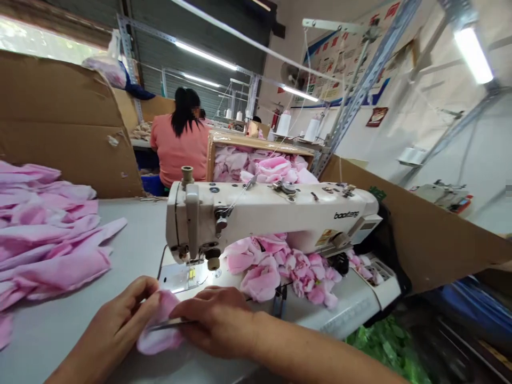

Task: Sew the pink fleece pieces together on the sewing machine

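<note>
My left hand (128,314) pinches the edge of a small pink fabric piece (162,341) between thumb and fingers, just in front of the needle area. Closed around a slim pointed metal tool (170,324), my right hand (224,320) lays it across the same piece; whether it is tweezers or a blade I cannot make out. Behind both hands stands a white sewing machine (264,213), its needle plate (180,278) lit. Ruffled pink pieces (262,277) lie under the machine's arm. A dark small tool, perhaps thread snips (280,301), rests right of my right hand.
At the left a big heap of pink fabric (52,234) covers the grey table (136,234). Cardboard panels (60,117) flank both sides. Beyond the machine are a box (211,160) of pink pieces, thread cones (284,124) and a seated person (180,138) facing away.
</note>
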Available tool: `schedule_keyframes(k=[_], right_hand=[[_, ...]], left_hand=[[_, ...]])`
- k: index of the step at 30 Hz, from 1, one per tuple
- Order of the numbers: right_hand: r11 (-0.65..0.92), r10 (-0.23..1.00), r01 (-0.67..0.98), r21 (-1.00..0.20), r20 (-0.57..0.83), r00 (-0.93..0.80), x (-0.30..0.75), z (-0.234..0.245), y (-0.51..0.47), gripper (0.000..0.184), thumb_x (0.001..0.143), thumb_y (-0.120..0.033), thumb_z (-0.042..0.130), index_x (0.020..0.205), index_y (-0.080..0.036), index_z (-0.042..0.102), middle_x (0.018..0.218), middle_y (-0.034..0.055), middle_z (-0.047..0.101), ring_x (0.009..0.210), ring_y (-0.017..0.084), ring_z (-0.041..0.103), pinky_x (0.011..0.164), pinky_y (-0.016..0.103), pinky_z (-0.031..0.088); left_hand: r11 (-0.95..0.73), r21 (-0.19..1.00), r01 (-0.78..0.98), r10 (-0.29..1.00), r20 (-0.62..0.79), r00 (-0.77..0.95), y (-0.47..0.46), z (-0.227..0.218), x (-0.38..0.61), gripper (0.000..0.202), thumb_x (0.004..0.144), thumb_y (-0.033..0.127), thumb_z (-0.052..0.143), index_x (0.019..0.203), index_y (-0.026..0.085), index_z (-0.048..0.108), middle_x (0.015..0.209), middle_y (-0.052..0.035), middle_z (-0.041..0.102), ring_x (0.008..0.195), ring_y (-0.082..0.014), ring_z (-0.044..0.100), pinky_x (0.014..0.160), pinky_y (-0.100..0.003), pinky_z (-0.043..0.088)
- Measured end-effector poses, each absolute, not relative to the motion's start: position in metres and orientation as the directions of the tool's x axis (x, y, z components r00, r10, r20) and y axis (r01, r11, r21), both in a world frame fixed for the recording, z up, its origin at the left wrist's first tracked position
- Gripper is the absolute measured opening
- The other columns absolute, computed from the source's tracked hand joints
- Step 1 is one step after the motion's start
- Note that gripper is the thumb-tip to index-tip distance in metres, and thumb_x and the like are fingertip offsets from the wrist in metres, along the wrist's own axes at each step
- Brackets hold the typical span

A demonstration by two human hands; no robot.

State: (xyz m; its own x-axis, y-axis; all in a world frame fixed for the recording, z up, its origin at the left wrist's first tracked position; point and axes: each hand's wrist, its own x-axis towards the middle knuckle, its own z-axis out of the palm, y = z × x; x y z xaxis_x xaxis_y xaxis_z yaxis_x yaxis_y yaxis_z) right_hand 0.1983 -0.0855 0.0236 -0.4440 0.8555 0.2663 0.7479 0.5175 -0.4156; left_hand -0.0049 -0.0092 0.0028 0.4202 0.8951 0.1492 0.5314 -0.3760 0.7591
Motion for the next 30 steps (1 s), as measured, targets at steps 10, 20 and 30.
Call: schedule_keyframes(k=[10, 20, 30], right_hand=[[0.745, 0.666, 0.617, -0.253, 0.332, -0.668, 0.238, 0.005, -0.108, 0.037, 0.083, -0.008, 0.041, 0.116, -0.016, 0.056, 0.068, 0.0018, 0.067, 0.058, 0.016, 0.060, 0.055, 0.026, 0.040], [0.802, 0.595, 0.578, -0.150, 0.295, -0.748, 0.229, 0.008, -0.088, 0.033, 0.089, -0.020, 0.046, 0.122, -0.023, 0.052, 0.072, -0.0001, 0.062, 0.067, 0.018, 0.055, 0.056, 0.030, 0.037], [0.820, 0.572, 0.546, -0.173, 0.264, -0.777, 0.217, 0.004, -0.077, 0.027, 0.079, -0.016, 0.051, 0.104, -0.022, 0.056, 0.111, 0.0043, 0.061, 0.085, 0.021, 0.056, 0.056, 0.030, 0.041]], left_hand=[[-0.364, 0.767, 0.528, 0.916, 0.190, 0.355, -0.045, 0.011, 0.009, 0.019, 0.088, 0.033, 0.041, 0.078, 0.017, 0.047, 0.065, 0.0045, 0.044, 0.057, -0.0103, 0.040, 0.053, -0.021, 0.032], [-0.378, 0.724, 0.577, 0.913, 0.190, 0.360, -0.052, 0.010, 0.012, 0.013, 0.087, 0.027, 0.042, 0.080, 0.017, 0.049, 0.066, 0.0043, 0.046, 0.057, -0.0092, 0.041, 0.053, -0.020, 0.033], [-0.703, 0.488, 0.518, 0.709, 0.418, 0.569, -0.046, 0.024, 0.006, 0.024, 0.084, 0.024, 0.050, 0.106, 0.016, 0.052, 0.108, -0.0096, 0.057, 0.096, -0.0193, 0.056, 0.087, -0.033, 0.047]])
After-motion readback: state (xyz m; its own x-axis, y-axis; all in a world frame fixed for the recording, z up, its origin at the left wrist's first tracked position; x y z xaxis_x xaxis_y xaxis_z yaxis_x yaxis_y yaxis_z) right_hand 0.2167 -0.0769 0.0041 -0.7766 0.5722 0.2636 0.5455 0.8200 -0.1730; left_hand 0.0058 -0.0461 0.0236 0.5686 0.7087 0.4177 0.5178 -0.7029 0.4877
